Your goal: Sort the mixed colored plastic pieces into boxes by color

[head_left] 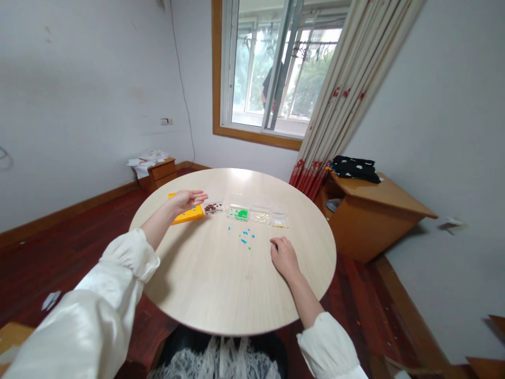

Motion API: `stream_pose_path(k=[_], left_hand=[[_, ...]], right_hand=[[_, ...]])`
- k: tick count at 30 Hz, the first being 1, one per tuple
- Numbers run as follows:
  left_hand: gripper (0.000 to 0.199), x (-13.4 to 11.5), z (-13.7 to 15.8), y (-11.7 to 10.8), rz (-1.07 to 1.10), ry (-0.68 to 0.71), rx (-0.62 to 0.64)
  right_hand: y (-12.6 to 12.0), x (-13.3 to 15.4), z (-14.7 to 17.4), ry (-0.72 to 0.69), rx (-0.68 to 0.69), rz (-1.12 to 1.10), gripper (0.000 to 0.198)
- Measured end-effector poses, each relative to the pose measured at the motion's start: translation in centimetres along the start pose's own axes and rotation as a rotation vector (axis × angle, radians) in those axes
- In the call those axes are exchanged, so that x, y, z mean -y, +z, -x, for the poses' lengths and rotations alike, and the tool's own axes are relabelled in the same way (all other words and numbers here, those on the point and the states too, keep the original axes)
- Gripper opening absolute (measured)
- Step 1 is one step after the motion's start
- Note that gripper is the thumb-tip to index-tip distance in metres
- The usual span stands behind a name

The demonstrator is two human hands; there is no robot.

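My left hand (189, 199) is held palm up with fingers stretched out, over the yellow tray (188, 216). A tiny greenish speck shows at its fingers, too small to name. On the right, my right hand (283, 255) rests on the table with curled fingers, and a small blue piece (276, 247) shows at its fingertips. Between the hands lie several loose blue and green pieces (245, 232). Behind them stand clear plastic boxes: one with dark brown pieces (214, 208), one with green pieces (239, 213), and one with pale yellow pieces (260, 216).
The round pale table (221, 284) fills the middle. A further clear box (279, 220) stands at the row's right end. Beyond are a small cabinet (163, 171) with papers, a wooden desk (379, 216) with folded dark cloth (353, 168), a window and a curtain (347, 84).
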State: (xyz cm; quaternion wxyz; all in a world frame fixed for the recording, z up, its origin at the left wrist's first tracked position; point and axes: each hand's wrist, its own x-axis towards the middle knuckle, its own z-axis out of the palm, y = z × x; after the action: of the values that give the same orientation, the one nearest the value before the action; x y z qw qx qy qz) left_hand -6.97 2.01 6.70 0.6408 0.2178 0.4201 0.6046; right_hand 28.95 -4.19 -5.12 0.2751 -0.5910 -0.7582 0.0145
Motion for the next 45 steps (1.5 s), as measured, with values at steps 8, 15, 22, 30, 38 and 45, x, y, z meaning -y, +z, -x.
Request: stream_pose_path(k=[8,15,22,30,38,45], left_hand=[[0.045,4.9,-3.6,8.2,-0.22,-0.041,0.037],[0.041,7.3,-5.0,9.3,-0.264,-0.019,0.024],[0.047,5.6,-4.5,9.1,-0.246,0.009,0.053],[0.058,4.4,-2.4,4.9,0.113,-0.067,0.149],[0.056,4.9,0.6,1.1,0.175,-0.079,0.119],[0.054,5.4,1.8,-0.5,0.086,-0.1,0.143]], right_hand=[[-0.3,0.4,0.2,0.006,0.006,0.015,0.025],[-0.5,0.6,0.3,0.019,0.019,0.017,0.025],[-0.4,0.5,0.2,0.015,0.015,-0.004,0.024],[-0.2,0.1,0.3,0.027,-0.036,-0.149,0.022],[0.0,-0.1,0.4,-0.011,-0.061,-0.286,0.026],[0.1,-0.1,0.3,0.028,-0.093,-0.398,0.036]])
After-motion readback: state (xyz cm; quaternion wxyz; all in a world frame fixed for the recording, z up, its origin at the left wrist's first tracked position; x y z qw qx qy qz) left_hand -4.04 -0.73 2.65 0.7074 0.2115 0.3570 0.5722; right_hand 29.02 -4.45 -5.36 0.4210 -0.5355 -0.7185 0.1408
